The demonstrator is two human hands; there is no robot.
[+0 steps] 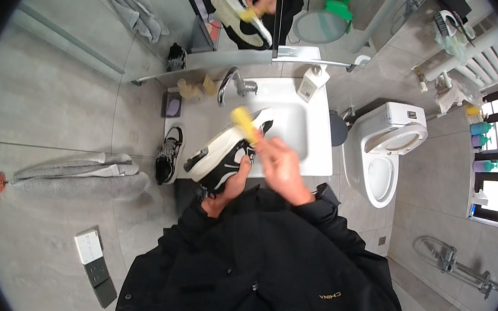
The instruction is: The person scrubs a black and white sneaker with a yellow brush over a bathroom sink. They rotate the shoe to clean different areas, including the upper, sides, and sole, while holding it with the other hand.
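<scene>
My left hand [235,183] is closed around a black-and-white sneaker [215,159], tilted with its pale sole side turned up over the near left part of the sink. A yellow brush [245,125], smeared by motion, is gripped in my right hand [284,168]. The brush lies across the sneaker's sole edge near the toe; whether its bristles touch is hidden. Beneath the shoe's toe is the white sink basin [300,130]. The matching sneaker [169,156] rests on the left edge of the counter.
A chrome faucet [229,86] rises behind the basin, with a white bottle [313,83] to its right. A soap dish [173,106] sits at the counter's left. The toilet [377,151] stands to the right, its lid raised. A mirror [238,27] reflects my hands. Grey towels [83,176] hang left.
</scene>
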